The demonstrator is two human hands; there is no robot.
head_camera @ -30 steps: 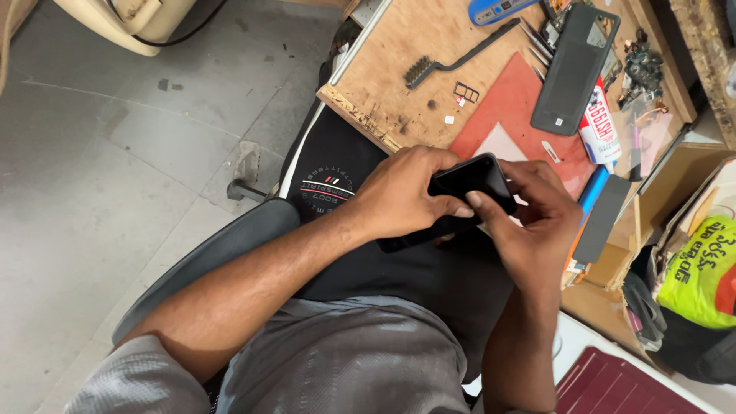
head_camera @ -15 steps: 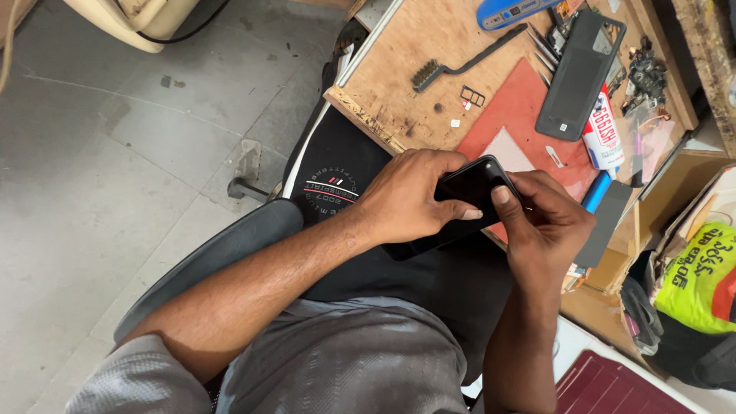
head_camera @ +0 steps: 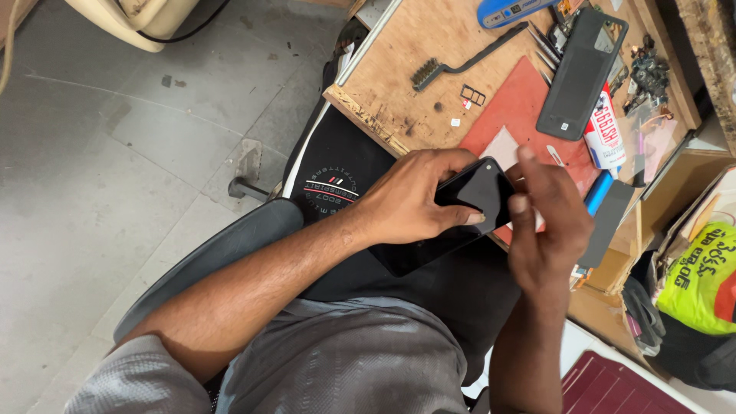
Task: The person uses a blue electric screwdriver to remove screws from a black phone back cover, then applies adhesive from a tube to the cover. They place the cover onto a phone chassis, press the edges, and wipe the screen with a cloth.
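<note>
My left hand (head_camera: 414, 195) grips a black smartphone (head_camera: 475, 195) by its upper edge, holding it over my lap at the wooden workbench's (head_camera: 429, 46) near edge. The glossy screen faces up and is dark. My right hand (head_camera: 548, 222) hovers just right of the phone, fingers spread and slightly curled, with the fingertips close to the phone's top corner. It holds nothing.
On the bench lie a red mat (head_camera: 521, 107), a black brush (head_camera: 460, 65), a small card tray (head_camera: 472, 95), a dark grey phone back cover (head_camera: 581, 73), a glue tube (head_camera: 604, 130), a blue tool (head_camera: 598, 192) and several tweezers. A yellow-green bag (head_camera: 701, 280) sits at the right.
My right hand has come off the phone and opened, shifting slightly to the right. The left hand keeps its grip, and the phone is tilted a little more.
</note>
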